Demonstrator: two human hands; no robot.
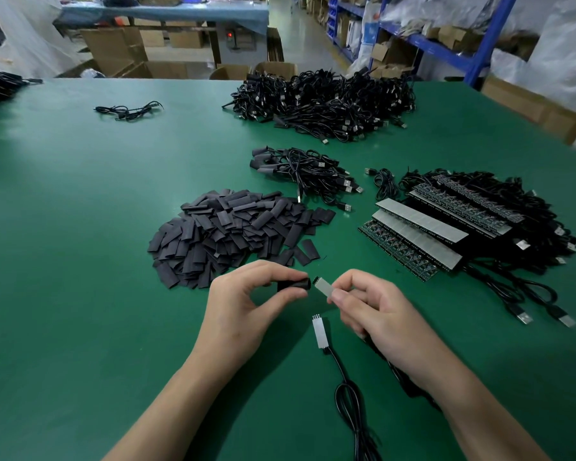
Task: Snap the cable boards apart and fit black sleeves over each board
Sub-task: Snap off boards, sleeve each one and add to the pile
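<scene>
My left hand [243, 304] pinches a black sleeve [295, 283] between thumb and fingers, its open end facing right. My right hand [376, 314] grips a small grey cable board [322, 286], whose tip sits just at the sleeve's mouth. The board's black cable runs back under my right wrist. A second separated board [320, 332] lies flat on the green table [80, 261] below my hands, with its cable [350, 397] coiled toward me. A heap of loose black sleeves [233, 227] lies beyond my left hand.
Unsnapped board strips with cables [446, 224] are stacked at the right. A small bundle of sleeved cables [306, 174] lies behind the sleeve heap, and a large cable pile [323, 101] farther back. A loose cable [130, 109] lies far left. Shelving and cardboard boxes stand beyond the table.
</scene>
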